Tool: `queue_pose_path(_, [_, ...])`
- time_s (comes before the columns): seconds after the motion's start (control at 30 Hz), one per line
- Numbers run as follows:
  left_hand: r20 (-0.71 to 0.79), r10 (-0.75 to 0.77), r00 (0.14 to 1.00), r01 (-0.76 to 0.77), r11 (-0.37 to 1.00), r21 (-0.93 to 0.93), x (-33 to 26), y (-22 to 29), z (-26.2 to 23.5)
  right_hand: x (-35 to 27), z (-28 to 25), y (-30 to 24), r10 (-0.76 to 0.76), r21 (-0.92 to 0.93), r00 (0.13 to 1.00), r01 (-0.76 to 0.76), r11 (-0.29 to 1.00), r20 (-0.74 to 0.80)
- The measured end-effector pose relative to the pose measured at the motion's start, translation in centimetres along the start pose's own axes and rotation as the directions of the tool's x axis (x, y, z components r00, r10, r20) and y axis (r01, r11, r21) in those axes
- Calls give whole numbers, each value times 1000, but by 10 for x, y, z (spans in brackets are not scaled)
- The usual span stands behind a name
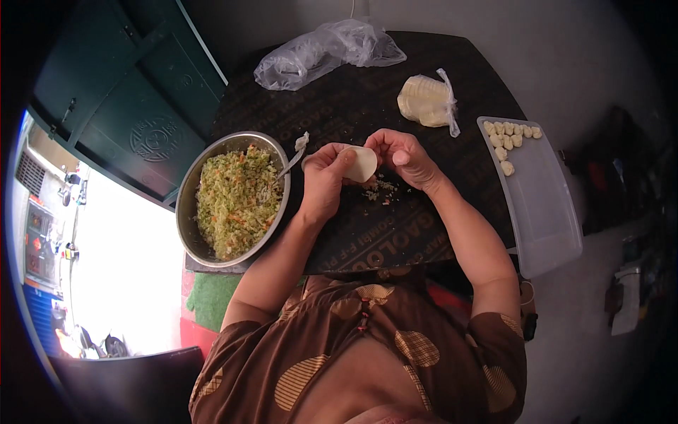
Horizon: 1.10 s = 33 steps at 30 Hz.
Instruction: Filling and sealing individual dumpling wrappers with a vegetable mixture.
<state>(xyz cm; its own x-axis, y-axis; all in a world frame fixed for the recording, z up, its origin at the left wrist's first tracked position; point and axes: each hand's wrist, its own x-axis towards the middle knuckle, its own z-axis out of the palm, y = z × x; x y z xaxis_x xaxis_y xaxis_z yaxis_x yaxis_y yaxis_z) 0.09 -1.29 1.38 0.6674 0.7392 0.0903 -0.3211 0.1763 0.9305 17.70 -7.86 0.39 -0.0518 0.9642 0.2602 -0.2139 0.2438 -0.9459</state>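
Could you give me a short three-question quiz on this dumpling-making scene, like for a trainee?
1. True or false: the left hand and right hand hold one folded dumpling wrapper together.
2. What rests in the metal bowl of chopped filling?
A. a spoon
B. a knife
C. chopsticks
3. Where do the finished dumplings lie?

Key:
1. True; both hands pinch it above the dark table.
2. A, the spoon, its handle leaning over the rim nearest the hands.
3. On the white tray at the person's right, clustered at its far end, next to the bagged stack of wrappers.
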Motion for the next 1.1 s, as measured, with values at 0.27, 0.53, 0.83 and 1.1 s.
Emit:
queue_pose_path(0.27, [-68, 7, 998, -6, 1000, 26, 5, -8, -7, 1, 5, 4, 37, -230, 993, -62, 971, -112])
queue_pose_path(0.53, [-38, -52, 998, 54, 997, 47, 3, -4, -2, 3, 3, 9, -88, -409, 984, 17, 912, -155])
queue_pose_path(0.83, [28, -101, 995, 98, 993, 71, 4, -4, -1, 4, -2, 10, -50, -440, 982, -35, 897, -180])
queue_pose_path(1.1, [-5, -127, 992, 128, 990, 54, 4, -3, -1, 2, 1, 11, -52, -474, 985, -32, 880, -164])
